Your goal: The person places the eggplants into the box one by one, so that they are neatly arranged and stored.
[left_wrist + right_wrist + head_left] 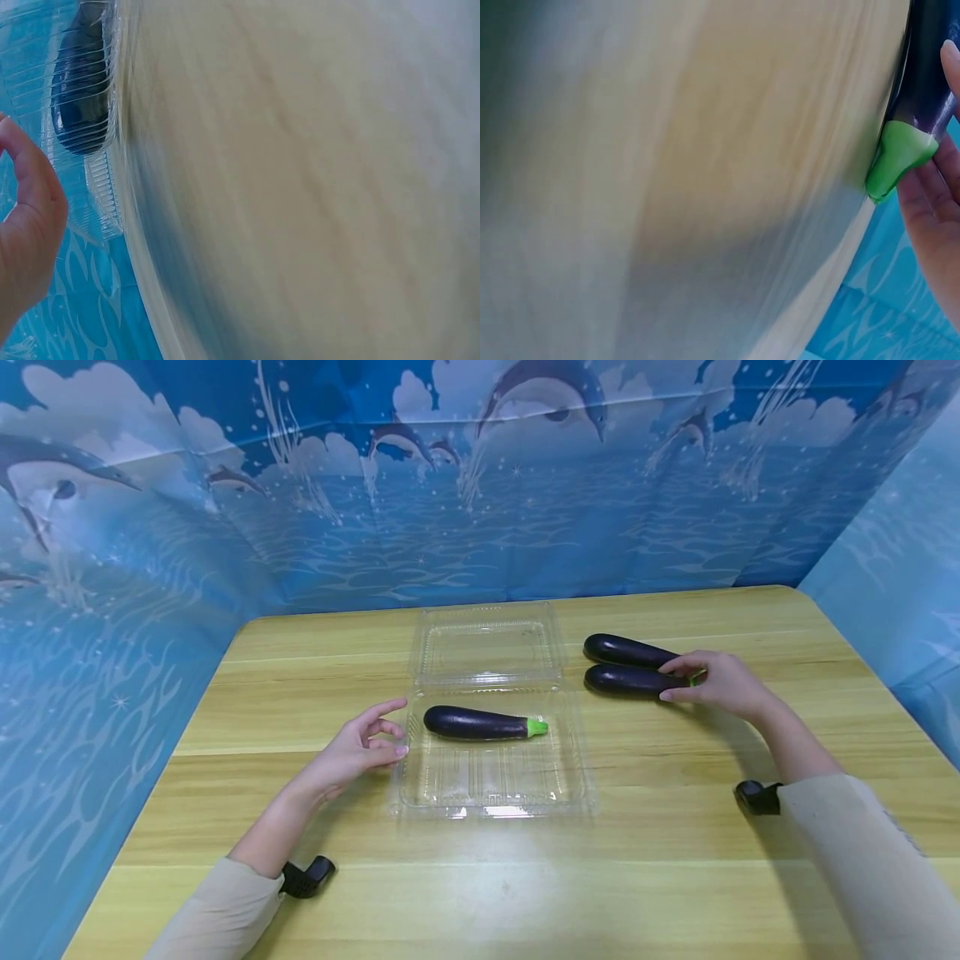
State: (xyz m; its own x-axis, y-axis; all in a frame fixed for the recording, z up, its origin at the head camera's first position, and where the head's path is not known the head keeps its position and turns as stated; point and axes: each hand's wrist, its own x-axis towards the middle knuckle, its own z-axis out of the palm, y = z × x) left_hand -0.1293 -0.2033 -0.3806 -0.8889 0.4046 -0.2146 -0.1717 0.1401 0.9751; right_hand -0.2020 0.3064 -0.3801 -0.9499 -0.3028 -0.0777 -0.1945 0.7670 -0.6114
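Observation:
One dark purple eggplant (476,723) with a green stem end lies in the base of a clear plastic clamshell box (487,785), whose lid (486,652) is folded back flat behind it. My left hand (356,750) is at the box's left side, fingers loosely bent and thumb right at the rim, holding nothing. On the right, two more eggplants lie side by side. My right hand (716,681) pinches the nearer eggplant (626,681) near its green stem end (904,157), thumb on the near side and fingers on the far side. It partly covers the stem end of the farther eggplant (626,649).
All of this sits on a light wood-grain table (480,893). Blue curtains (495,543) with a dolphin print stand behind the table's back edge and along both sides. A black wrist device (307,877) shows at each sleeve.

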